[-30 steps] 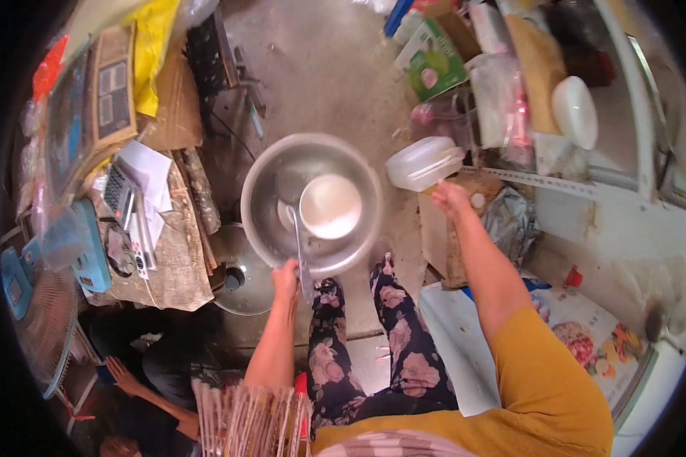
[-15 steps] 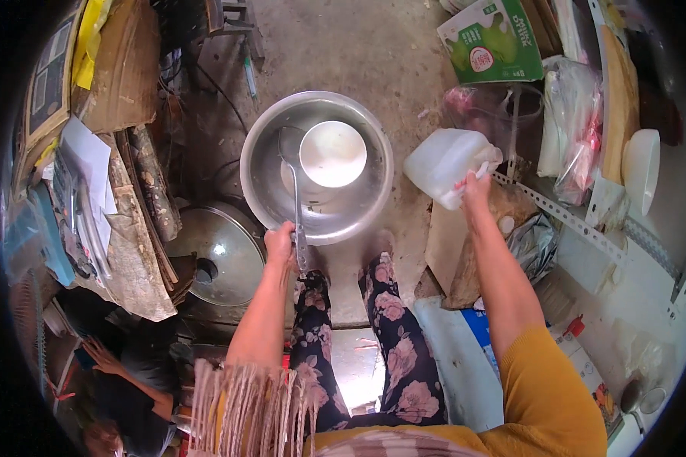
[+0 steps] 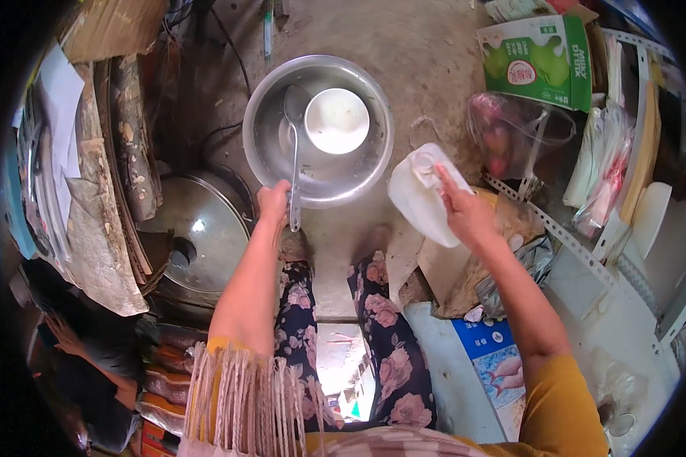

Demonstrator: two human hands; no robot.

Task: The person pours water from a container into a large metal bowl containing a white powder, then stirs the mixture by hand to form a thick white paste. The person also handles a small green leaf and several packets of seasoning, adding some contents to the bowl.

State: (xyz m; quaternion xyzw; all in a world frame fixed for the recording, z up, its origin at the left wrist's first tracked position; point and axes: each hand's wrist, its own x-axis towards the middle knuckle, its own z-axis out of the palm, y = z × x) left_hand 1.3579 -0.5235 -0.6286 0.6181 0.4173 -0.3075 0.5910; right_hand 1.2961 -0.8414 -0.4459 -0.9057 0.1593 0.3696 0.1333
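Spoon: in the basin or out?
Partly in. The spoon has its head inside the metal basin, while its handle juts past the rim beside the left hand.

From my remote seat I have both arms reaching forward, hands well apart and roughly level. My left arm [image 3: 244, 286] runs nearly straight, leaning slightly rightward, and ends in my left hand [image 3: 273, 201] — curled into a compact grip. My right arm [image 3: 522, 297] slants up and leftward to my right hand [image 3: 466, 212], its back turned up, the fingers [image 3: 445, 180] angled forward and left — bent in a grasp.
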